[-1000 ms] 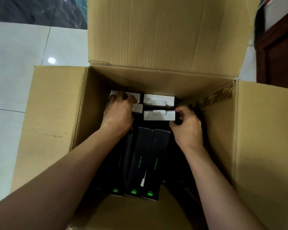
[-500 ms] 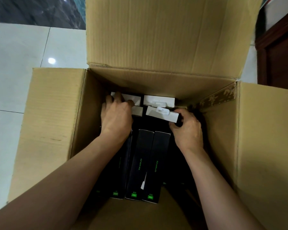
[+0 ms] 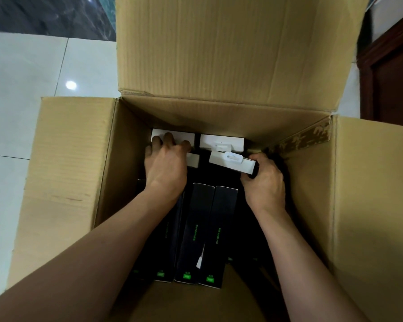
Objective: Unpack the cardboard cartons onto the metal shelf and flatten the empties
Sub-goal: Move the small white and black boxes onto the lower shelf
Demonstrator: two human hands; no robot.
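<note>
Now, carton (image 3: 75, 159): stands open on the floor, far flap (image 3: 230, 47) upright, side flaps spread outward to left and right.
Contents: slim boxes, white-ended ones along the far wall, black ones on the near side.
Right hand (image 3: 264, 180): reaches into the carton at the right, fingers curled round the right edge of the tilted box (image 3: 230, 162), gripping it.
Tilted box: shows a white end with a hang tab and a black side under the fingers; sits askew to the row behind it, overlapping the lower edge of the far-right box (image 3: 221, 141).
Left hand (image 3: 166, 162): reaches into the far-left corner, fingers bent over the white top of the far-left box (image 3: 172, 135), thumb at the right; grips that box.
Small white end (image 3: 193, 160): peeks out just beside the left hand, between it and the tilted box.
Black boxes (image 3: 201, 228): stand on edge side by side, running from the hands toward the near wall; carry green lettering along the tops and green labels at the near ends; partly hidden under the left forearm.
White slip (image 3: 200, 259): pokes up between two of the black boxes.
Floor (image 3: 21, 89): glossy white tiles with a spot of lamp glare; borders a dark veined strip (image 3: 44, 15) at the far left.
Dark wood (image 3: 390, 77): stands at the far right beyond the carton; door or cabinet, cannot tell which.
</note>
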